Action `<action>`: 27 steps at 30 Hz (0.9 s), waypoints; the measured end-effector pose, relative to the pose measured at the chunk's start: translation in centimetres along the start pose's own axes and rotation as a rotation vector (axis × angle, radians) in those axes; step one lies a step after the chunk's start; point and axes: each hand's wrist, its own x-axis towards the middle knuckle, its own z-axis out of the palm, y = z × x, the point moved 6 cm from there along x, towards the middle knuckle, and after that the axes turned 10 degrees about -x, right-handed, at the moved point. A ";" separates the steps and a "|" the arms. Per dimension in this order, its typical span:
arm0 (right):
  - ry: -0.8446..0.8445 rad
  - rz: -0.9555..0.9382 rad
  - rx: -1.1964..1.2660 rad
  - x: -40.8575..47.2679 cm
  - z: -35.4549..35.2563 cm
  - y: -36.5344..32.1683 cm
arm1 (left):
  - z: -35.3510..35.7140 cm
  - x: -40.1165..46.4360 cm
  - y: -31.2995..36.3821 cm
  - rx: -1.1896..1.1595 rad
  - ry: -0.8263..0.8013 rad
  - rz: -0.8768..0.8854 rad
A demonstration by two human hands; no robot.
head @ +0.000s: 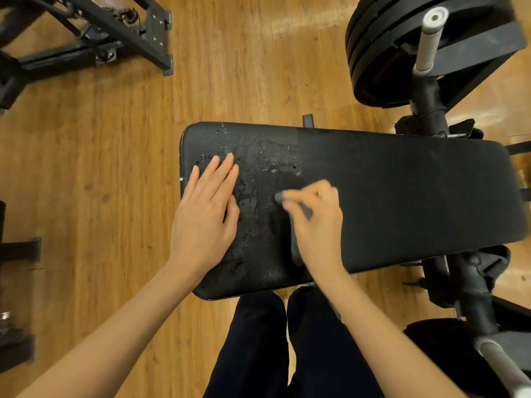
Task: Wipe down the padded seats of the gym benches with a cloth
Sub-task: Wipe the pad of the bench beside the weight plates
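Note:
A black padded bench seat (402,191) lies across the middle of the head view, its left part wet with droplets and streaks. My left hand (205,214) rests flat on the wet left end, fingers spread a little and holding nothing. My right hand (316,222) is blurred, with its fingers curled around a dark grey cloth (296,225) that is pressed against the pad near the seat's middle. Most of the cloth is hidden under that hand.
Black weight plates (402,50) on a bar with a grey sleeve (429,38) stand at the upper right, on the bench's frame. A black metal rack base (120,33) sits at the upper left. My dark trouser legs (287,346) stand against the near edge. Wooden floor (100,168) surrounds everything.

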 end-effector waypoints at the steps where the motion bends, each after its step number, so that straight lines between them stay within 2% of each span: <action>1: -0.020 0.008 0.020 -2.1 -0.4 -0.2 | 0.0 -0.1 -0.1 -0.002 0.002 0.000; 3: -0.017 0.027 0.032 -2.6 -0.4 -0.7 | -0.1 0.0 -0.1 -0.008 0.017 -0.006; 7: 0.064 0.066 0.043 3.7 1.4 -1.2 | -0.1 0.0 0.0 -0.013 0.026 0.001; 9: 0.061 0.082 0.060 2.0 1.5 -1.5 | -0.1 0.0 0.1 -0.015 0.018 0.009; 13: 0.022 0.041 0.076 -4.4 1.3 -3.0 | -0.1 0.0 -0.1 -0.015 0.028 0.007; 18: 0.040 -0.085 0.032 -0.7 1.2 -0.6 | -0.1 -0.1 0.0 -0.018 0.022 0.015; 21: 0.149 0.128 0.056 0.1 -0.1 2.7 | -0.2 -0.1 0.1 -0.014 0.027 -0.002; 23: 0.226 0.223 0.040 -0.1 0.9 1.0 | -0.2 -0.1 0.0 -0.019 0.031 -0.001; 25: 0.193 0.111 0.043 0.2 2.5 -3.0 | -0.2 0.0 -0.1 -0.023 0.033 0.002; 27: 0.081 -0.113 -0.005 0.4 3.2 -4.7 | -0.1 0.0 -0.1 -0.019 0.022 0.006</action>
